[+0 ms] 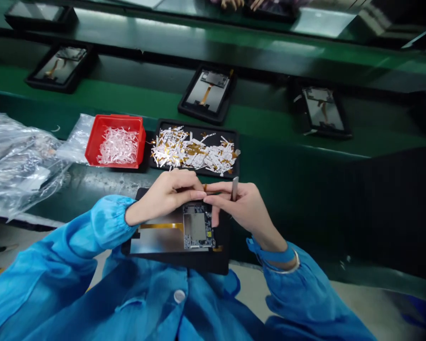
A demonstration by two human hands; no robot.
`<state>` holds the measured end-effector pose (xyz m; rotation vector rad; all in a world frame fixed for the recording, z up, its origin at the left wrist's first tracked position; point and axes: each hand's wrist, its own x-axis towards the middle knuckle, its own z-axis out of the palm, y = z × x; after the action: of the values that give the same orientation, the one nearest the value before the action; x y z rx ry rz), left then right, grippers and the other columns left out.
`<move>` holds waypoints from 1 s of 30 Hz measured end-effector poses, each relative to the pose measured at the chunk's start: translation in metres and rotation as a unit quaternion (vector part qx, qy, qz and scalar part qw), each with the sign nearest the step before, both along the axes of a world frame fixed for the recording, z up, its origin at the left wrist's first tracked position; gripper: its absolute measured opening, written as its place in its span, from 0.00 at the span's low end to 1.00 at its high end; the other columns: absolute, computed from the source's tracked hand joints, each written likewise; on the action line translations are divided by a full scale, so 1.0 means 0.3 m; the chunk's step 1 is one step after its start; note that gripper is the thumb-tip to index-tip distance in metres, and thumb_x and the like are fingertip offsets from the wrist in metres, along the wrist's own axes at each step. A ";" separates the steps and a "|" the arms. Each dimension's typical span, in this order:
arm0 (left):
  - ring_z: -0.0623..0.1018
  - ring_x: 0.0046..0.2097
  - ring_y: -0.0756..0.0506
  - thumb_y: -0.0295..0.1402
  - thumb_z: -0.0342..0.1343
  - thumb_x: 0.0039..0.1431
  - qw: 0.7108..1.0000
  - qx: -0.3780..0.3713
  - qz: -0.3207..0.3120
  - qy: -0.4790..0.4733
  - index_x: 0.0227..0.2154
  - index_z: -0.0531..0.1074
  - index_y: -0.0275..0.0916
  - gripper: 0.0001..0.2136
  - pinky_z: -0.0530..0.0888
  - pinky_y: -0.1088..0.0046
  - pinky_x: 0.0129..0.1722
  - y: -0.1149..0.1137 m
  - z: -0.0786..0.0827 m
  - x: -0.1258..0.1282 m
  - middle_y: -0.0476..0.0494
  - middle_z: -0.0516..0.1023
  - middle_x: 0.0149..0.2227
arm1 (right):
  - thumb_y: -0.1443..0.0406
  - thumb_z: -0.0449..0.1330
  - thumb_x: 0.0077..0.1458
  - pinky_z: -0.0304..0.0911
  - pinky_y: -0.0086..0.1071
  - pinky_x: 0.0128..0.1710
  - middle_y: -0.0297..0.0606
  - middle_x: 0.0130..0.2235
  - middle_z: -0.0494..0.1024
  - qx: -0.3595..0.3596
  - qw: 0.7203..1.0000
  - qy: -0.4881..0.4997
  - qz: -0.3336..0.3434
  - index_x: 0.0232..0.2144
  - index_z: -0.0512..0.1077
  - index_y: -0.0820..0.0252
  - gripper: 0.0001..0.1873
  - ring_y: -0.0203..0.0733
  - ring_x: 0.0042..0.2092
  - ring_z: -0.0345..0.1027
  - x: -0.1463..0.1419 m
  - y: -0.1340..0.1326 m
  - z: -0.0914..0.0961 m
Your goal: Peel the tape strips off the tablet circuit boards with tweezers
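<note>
My left hand (173, 192) and my right hand (243, 203) meet fingertip to fingertip above the upper edge of an open display unit. A tiny amber flex strip (205, 187) shows between the pinched fingers; most of it is hidden. Up from my right hand sticks a flat grey metal tool (235, 188), its lower part concealed by the fingers. Under both hands, the display panel (159, 244) lies back side up in a black tray (218, 265). It carries a circuit board (199, 227) and an amber ribbon cable (161, 226).
Beyond my hands, a black tray (237, 166) holds many white-and-amber strips beside a red bin (142, 147) of clear slivers. Plastic bags (24, 161) lie left. More display units (206, 97) (323, 111) sit on the green line. Another person's hands (232, 4) show at the top.
</note>
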<state>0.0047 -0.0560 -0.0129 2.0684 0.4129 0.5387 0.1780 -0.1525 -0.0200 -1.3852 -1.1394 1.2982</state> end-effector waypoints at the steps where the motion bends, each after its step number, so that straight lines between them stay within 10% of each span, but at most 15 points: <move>1: 0.71 0.29 0.53 0.37 0.53 0.67 1.000 -0.006 -0.009 0.006 0.28 0.75 0.38 0.13 0.68 0.77 0.34 -0.008 -0.001 -0.001 0.52 0.76 0.27 | 0.50 0.68 0.50 0.66 0.32 0.25 0.32 0.15 0.74 -0.001 1.000 0.021 0.001 0.36 0.80 0.64 0.22 0.37 0.17 0.69 0.004 -0.006 -0.009; 7: 0.72 0.29 0.51 0.41 0.52 0.68 0.993 0.087 0.066 0.041 0.31 0.76 0.41 0.13 0.69 0.72 0.34 0.024 0.018 -0.102 0.51 0.77 0.28 | 0.57 0.65 0.57 0.70 0.36 0.31 0.30 0.16 0.73 -0.002 1.000 -0.003 0.015 0.36 0.79 0.60 0.12 0.40 0.21 0.73 0.052 -0.032 -0.071; 11: 0.59 0.26 0.53 0.42 0.60 0.62 0.883 0.305 0.335 0.124 0.18 0.63 0.37 0.22 0.66 0.68 0.42 0.169 0.026 -0.240 0.54 0.61 0.20 | 0.62 0.64 0.57 0.64 0.31 0.27 0.35 0.28 0.77 0.101 0.980 -0.168 0.019 0.31 0.78 0.59 0.06 0.35 0.25 0.70 0.073 -0.029 -0.120; 13: 0.55 0.26 0.55 0.40 0.63 0.61 0.850 0.341 0.359 0.178 0.16 0.57 0.35 0.25 0.65 0.70 0.41 0.205 0.010 -0.276 0.55 0.56 0.19 | 0.65 0.63 0.58 0.63 0.29 0.27 0.37 0.33 0.76 0.162 0.959 -0.232 0.025 0.31 0.77 0.58 0.05 0.34 0.30 0.69 0.071 -0.022 -0.147; 17: 0.69 0.33 0.53 0.30 0.56 0.65 0.902 0.321 0.232 0.173 0.33 0.72 0.37 0.04 0.69 0.75 0.37 0.117 -0.048 -0.231 0.50 0.70 0.33 | 0.68 0.61 0.60 0.64 0.29 0.29 0.37 0.33 0.74 0.212 0.936 -0.281 0.033 0.33 0.76 0.58 0.04 0.35 0.33 0.69 0.060 -0.007 -0.186; 22: 0.75 0.44 0.49 0.26 0.50 0.68 0.967 0.185 0.135 0.110 0.42 0.72 0.36 0.06 0.74 0.73 0.44 -0.034 -0.133 -0.120 0.44 0.74 0.41 | 0.66 0.60 0.62 0.63 0.28 0.27 0.37 0.33 0.75 0.211 0.929 -0.296 0.066 0.33 0.77 0.57 0.06 0.34 0.30 0.67 0.052 0.004 -0.200; 30: 0.73 0.48 0.44 0.27 0.45 0.70 0.970 0.204 -0.010 0.130 0.49 0.73 0.42 0.13 0.68 0.66 0.45 -0.037 -0.208 -0.111 0.43 0.77 0.50 | 0.64 0.58 0.63 0.64 0.28 0.29 0.37 0.35 0.70 0.183 0.924 -0.300 0.148 0.36 0.79 0.57 0.09 0.32 0.30 0.66 0.093 0.020 -0.179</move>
<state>-0.0287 -0.0671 -0.0753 2.5509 0.4599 0.3603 0.2058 -0.1465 -0.0736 -1.3919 -1.9608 0.7926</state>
